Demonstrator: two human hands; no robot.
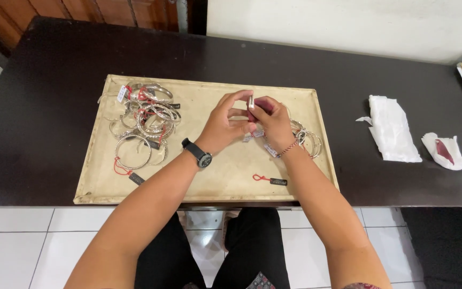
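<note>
Over the middle of the beige tray (209,184) we see both hands meet, fingertips pinched together around a silver bangle (251,101) that stands on edge between them. The left hand (221,126) closes on it from about 9 o'clock, thumb and forefinger curled tight to its near edge, while the right hand (274,122) presses a reddish polishing cloth (263,103) against it from 3 o'clock (the cloth hides most of that side of the metal). The bangle sits right at the fingertips, above both palms and clear of the tray. At 9 o'clock from the hands we find a heap of silver bangles with red tags (143,120); a smaller cluster of bangles (308,140) lies at 4 o'clock, just past the right wrist. A loose red-stringed tag (269,180) lies at 6 o'clock. Off the tray, on the dark table (54,107), a folded white tissue (392,128) and a crumpled, stained tissue (445,151) lie at 3 o'clock.
</note>
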